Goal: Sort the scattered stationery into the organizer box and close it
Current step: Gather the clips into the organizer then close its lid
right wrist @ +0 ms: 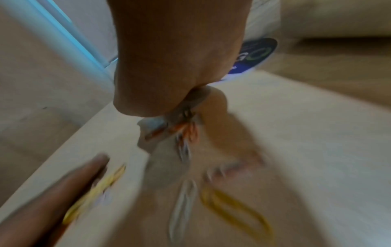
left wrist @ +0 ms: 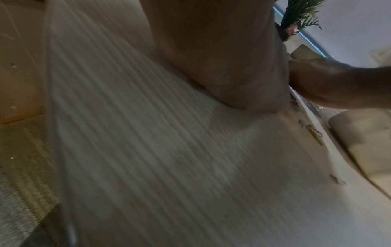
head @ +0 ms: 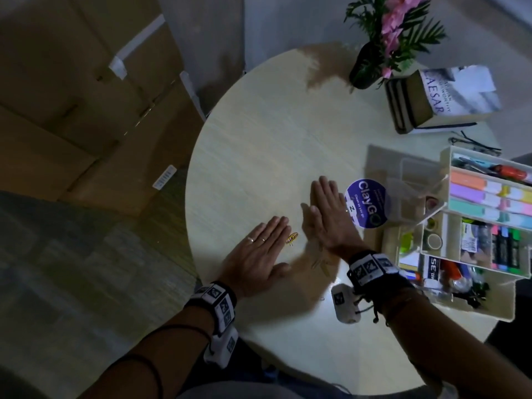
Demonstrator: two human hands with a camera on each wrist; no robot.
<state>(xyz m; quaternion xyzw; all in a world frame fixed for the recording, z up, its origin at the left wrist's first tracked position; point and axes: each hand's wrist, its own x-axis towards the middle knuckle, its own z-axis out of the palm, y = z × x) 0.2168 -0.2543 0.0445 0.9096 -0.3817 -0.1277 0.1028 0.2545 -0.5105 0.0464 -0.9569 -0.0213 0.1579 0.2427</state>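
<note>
Both hands lie on the round table [head: 259,139] with straight fingers, a small gap between them. My left hand [head: 270,234] rests flat, and a yellow paper clip [head: 291,238] lies right at its fingertips. My right hand [head: 322,200] stands on its edge; several coloured paper clips [head: 320,262] lie in its shadow by the wrist. In the blurred right wrist view the paper clips [right wrist: 186,133] sit under the palm, with yellow ones [right wrist: 232,205] nearer the camera. The open organizer box [head: 449,156], at the right, holds markers, tape and binder clips.
A clear lid [head: 408,191] stands raised on the box's left side, next to a round blue sticker [head: 367,203]. Stacked books [head: 440,96] and a dark vase of flowers [head: 368,64] occupy the far right. Cardboard boxes [head: 86,96] stand on the floor left of the table.
</note>
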